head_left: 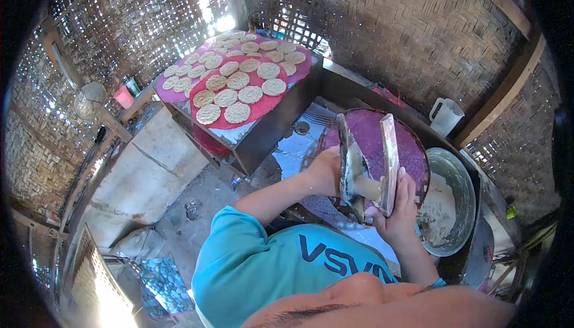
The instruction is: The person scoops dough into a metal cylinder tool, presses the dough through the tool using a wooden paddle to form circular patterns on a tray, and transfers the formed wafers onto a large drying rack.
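Observation:
Both of my hands hold a two-part hand press above a round tray lined with purple cloth (406,149). My left hand (326,171) is closed around the dark, dough-smeared part (351,166), its fingers partly hidden behind it. My right hand (399,217) grips the long wooden bar (390,155) on the other side. A pale cylinder (369,189) joins the two parts, sticky with dough. Just right of my right hand, a grey basin (469,187) holds a mass of whitish dough (441,211).
A low table (251,149) at the back left carries several pale round lacy cakes (250,94) on pink and purple cloths. A white jug (446,116) stands behind the basin. Woven bamboo walls (406,35) surround the space. A pink cup (124,97) sits on the left ledge.

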Available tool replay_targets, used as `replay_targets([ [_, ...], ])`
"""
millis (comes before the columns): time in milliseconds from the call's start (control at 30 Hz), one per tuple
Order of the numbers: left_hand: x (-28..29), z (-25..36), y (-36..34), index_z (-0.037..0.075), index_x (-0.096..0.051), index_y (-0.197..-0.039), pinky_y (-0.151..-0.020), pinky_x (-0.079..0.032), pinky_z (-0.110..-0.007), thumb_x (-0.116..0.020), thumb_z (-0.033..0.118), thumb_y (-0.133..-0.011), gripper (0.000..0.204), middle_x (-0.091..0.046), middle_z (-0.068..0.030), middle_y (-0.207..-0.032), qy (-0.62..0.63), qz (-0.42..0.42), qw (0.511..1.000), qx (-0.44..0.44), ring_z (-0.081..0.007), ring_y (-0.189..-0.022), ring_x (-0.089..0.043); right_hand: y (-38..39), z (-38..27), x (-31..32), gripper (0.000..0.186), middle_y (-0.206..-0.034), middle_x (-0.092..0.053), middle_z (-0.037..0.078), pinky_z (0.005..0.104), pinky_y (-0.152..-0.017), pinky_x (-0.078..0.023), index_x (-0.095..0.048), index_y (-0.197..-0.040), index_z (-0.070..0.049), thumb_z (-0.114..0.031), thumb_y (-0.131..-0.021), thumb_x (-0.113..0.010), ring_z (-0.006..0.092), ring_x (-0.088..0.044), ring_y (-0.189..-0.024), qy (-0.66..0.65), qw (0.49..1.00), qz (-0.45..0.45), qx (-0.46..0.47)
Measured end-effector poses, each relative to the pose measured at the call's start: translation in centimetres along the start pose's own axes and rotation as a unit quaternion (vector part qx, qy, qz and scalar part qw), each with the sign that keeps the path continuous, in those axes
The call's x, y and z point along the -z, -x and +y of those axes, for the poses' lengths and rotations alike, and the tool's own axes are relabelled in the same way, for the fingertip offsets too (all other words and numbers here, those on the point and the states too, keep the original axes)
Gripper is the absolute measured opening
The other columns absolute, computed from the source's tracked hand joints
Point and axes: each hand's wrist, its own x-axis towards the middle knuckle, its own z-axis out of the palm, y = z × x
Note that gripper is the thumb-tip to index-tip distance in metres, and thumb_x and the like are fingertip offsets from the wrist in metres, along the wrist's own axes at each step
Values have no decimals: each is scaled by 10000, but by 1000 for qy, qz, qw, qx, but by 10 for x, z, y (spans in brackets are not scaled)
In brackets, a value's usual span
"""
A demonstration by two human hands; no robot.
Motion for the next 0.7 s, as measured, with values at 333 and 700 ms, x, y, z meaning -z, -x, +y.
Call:
replay_targets([
  [333, -28, -16, 13, 97, -590, -920, -794, -457, -343, -698, 282, -593, 391, -598, -90, -940, 218, -15, 959, 179, -267, -876, -578, -5, 33, -14, 982, -1236, -363, 173, 415, -823, -429, -186, -1343, -18, -522, -649, -665, 289, -450, -1081, -400, 891, -135, -167],
  [700, 51, -42, -70, 81, -38, -1389, -1015, -215, -498, -748, 139, -558, 1095, -142, -147, -1427, 889, 17, 442, -121, -372, -1303, -166, 44, 87, -2, 1057, -1259, -399, 204, 414, -901, -366, -229, -1335, 22, -774, -662, -396, 307, -471, -1076, -704, 489, -399, -325],
])
